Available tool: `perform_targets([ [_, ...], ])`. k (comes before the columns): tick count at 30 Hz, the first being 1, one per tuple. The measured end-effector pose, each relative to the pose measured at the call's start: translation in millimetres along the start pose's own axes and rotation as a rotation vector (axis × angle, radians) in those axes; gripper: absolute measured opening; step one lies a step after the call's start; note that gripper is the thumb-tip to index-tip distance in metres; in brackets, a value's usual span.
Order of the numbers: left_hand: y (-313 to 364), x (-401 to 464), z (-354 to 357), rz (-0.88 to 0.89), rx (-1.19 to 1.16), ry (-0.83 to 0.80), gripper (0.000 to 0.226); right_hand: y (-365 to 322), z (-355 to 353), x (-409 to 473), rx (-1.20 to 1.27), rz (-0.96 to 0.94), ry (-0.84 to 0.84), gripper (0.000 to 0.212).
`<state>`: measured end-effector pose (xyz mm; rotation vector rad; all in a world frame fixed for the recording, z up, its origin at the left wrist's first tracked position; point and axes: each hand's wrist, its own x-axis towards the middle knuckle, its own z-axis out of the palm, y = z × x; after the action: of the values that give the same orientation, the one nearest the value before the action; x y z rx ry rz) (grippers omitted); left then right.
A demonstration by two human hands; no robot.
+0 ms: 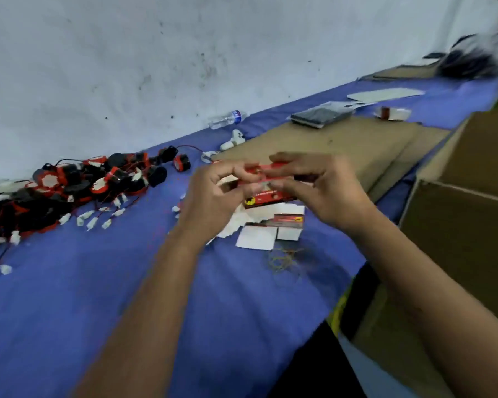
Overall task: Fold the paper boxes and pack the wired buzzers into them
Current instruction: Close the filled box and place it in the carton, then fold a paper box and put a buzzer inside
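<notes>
A small red paper box (266, 175) is held up above the blue table between both hands. My left hand (213, 196) pinches its left end with thumb and fingers. My right hand (319, 191) grips its right end, fingers curled over the top. Flat unfolded red-and-white box blanks (270, 228) lie on the cloth just below the hands. A large heap of black-and-red wired buzzers (69, 191) with white connectors spreads along the left of the table, by the wall.
Blue cloth (98, 311) covers the table. A brown cardboard sheet (342, 145) lies behind the hands, and open cardboard cartons (466, 214) stand at the right. A plastic bottle (227, 119) lies by the wall. Rubber bands (283, 258) sit near the blanks.
</notes>
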<state>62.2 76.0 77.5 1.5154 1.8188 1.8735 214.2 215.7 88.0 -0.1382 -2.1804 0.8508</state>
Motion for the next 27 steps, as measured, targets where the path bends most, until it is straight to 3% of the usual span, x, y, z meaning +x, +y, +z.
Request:
perform_targets([
  [4,34,65,142,0.13,-0.133,-0.162,0.017,12,-134,-33,-0.222,0.133,0.284,0.017],
  [7,47,91,233,0.161,-0.02,-0.269,0.013,28,-214,-54,-0.479,0.389,0.437,0.009],
  [9,46,95,280,0.11,0.089,-0.379,0.012,50,-260,-68,-0.737,0.713,0.28,0.01],
  [12,34,89,320,0.097,0.344,-0.509,0.017,88,-274,-75,-0.821,1.134,-0.337,0.02],
  [14,27,86,331,0.118,0.504,-0.509,0.024,109,-267,-75,-0.84,1.174,-0.609,0.031],
  [19,24,87,326,0.139,0.535,-0.504,0.038,113,-264,-71,-0.81,1.123,-0.722,0.014],
  [24,21,76,323,0.163,0.483,-0.462,0.036,107,-255,-72,-0.765,1.101,-0.623,0.009],
  [27,23,70,310,0.245,0.428,-0.453,0.03,101,-249,-70,-0.794,1.078,-0.266,0.024],
])
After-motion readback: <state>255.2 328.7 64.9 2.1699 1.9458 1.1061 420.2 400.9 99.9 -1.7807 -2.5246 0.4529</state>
